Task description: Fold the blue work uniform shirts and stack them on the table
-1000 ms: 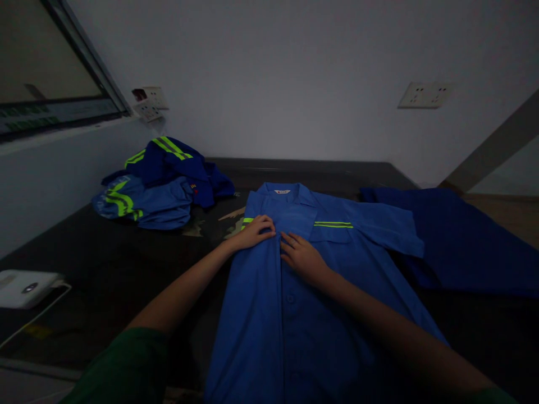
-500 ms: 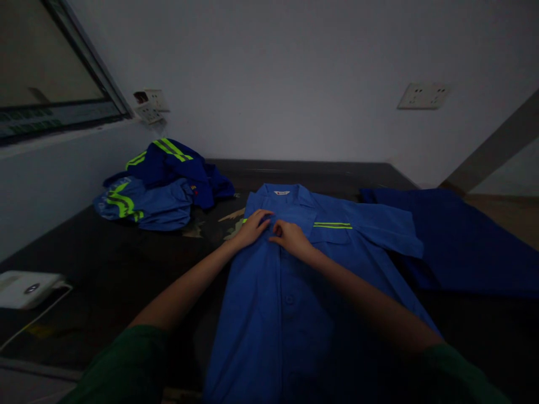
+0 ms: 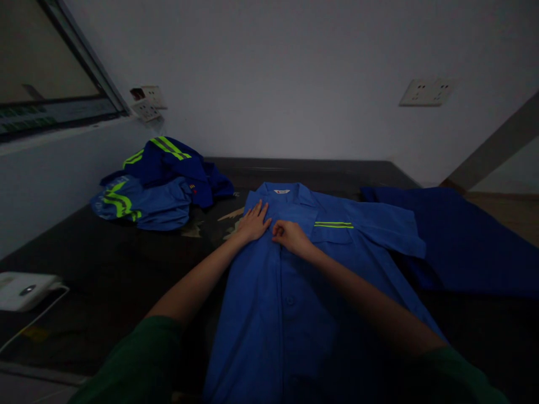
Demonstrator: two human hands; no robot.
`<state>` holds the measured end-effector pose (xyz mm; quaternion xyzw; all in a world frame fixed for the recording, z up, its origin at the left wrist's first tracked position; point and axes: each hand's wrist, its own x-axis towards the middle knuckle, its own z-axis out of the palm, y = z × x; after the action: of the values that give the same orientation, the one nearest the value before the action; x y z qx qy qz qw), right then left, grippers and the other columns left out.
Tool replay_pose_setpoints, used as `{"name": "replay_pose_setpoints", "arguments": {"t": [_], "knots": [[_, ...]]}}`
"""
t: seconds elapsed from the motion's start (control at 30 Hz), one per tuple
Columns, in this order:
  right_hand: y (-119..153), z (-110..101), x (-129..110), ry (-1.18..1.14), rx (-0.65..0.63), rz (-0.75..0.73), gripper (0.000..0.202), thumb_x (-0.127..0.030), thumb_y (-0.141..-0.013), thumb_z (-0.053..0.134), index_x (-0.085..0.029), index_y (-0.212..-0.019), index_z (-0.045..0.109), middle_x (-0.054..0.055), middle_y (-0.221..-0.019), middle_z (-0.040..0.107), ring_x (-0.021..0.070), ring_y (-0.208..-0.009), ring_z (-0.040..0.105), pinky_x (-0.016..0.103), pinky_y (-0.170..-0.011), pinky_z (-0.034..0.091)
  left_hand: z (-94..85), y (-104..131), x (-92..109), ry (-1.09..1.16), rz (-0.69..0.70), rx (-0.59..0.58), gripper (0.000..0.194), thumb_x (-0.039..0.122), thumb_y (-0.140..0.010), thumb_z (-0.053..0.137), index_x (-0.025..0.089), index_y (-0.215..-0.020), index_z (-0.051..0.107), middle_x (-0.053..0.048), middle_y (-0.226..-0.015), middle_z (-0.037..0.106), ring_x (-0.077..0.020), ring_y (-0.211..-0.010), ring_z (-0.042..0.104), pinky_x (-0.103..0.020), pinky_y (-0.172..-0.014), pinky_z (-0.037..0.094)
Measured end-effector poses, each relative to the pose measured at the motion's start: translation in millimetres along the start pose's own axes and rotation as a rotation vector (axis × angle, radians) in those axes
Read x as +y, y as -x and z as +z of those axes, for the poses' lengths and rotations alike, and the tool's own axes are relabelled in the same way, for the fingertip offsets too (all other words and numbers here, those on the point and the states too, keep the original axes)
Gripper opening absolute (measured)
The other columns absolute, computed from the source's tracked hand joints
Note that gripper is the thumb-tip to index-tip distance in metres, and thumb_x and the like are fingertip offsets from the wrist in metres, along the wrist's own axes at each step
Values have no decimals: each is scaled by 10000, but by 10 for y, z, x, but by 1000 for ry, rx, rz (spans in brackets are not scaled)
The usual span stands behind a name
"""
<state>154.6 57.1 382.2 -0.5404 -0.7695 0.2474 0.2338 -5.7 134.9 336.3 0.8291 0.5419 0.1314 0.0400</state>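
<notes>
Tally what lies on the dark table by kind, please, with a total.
Blue shirt laid flat, under both hands: 1
Heap of blue garments with yellow-green stripes: 1
Dark blue garment spread at right: 1
White device with cable: 1
Total: 4

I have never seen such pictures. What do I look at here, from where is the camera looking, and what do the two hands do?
There is no machine here: a person wears a camera on the head, looking forward and down. The left hand lies flat on the chest of a blue shirt spread on a dark table. The right hand, fingers curled, rests on the shirt's buttoned front; whether it pinches the cloth is unclear. Behind to the left lies a pile of blue clothes, to the right a darker blue garment, and at the left edge a white device.
</notes>
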Motion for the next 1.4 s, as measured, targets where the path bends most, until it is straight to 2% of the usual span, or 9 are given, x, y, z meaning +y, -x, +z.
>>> {"name": "replay_pose_setpoints", "arguments": {"t": [0.07,0.17,0.33,0.4,0.5,0.63,0.77,1.0,1.4], "knots": [[62,2,-11,138,40,-25,155,-70,-762,640,-185,-864,624,-7,-771,632,141,-772,590,237,-693,418,1,-15,15,-8,-33,-25,657,463,-958,327,130,-1510,198,-136,-1575,170,-247,-1453,156,-418,-1174,170],[117,28,44,277,81,-59,148,-106,-773,662,-189,-892,632,24,-856,633,179,-899,563,275,-771,420,18,-31,39,-16,-60,-53,687,540,-934,327,172,-1506,225,-107,-1579,174,-250,-1457,140,-441,-1176,150],[84,27,190,210,98,-72,108,-144,-768,702,-152,-859,645,43,-861,620,173,-841,564,294,-776,443,39,-31,30,27,-84,20,742,583,-904,389,197,-1511,206,-100,-1577,186,-255,-1449,179,-434,-1173,171],[95,-2,173,151,150,-85,92,-139,-807,657,-147,-898,653,48,-868,634,168,-827,584,292,-772,463,17,-57,2,78,-102,64,720,549,-929,370,149,-1506,214,-120,-1570,205,-244,-1443,203,-394,-1165,208],[200,14,57,151,261,-187,203,-149,-900,513,-152,-1049,652,87,-1043,658,180,-975,605,318,-879,475,-32,-143,-42,99,-140,95,574,391,-987,271,89,-1476,282,-139,-1549,263,-207,-1439,220,-347,-1164,208],[384,196,-36,375,69,-362,383,-214,-939,461,-97,-1291,552,153,-1370,524,246,-1283,468,433,-1089,355,-36,-271,-46,64,-118,85,522,308,-981,285,86,-1450,344,-150,-1536,287,-235,-1435,229,-394,-1164,203],[464,306,73,519,-67,-345,558,-334,-946,472,-39,-1415,400,190,-1496,336,286,-1389,321,485,-1146,263,36,-317,-8,39,-131,48,567,402,-964,338,142,-1468,335,-137,-1543,271,-274,-1436,217,-454,-1159,195],[464,304,163,531,-67,-351,600,-397,-961,420,-37,-1438,360,188,-1511,300,276,-1408,280,474,-1162,234,50,-324,49,-22,-218,-9,638,538,-943,301,244,-1506,246,-66,-1580,176,-240,-1458,141,-451,-1174,130],[386,303,232,520,-49,-377,570,-376,-973,377,-54,-1443,357,161,-1513,313,252,-1407,288,463,-1166,224,21,-407,37,-39,-238,-38,675,586,-925,266,262,-1514,210,-51,-1586,153,-236,-1462,120,-458,-1175,108]]}}
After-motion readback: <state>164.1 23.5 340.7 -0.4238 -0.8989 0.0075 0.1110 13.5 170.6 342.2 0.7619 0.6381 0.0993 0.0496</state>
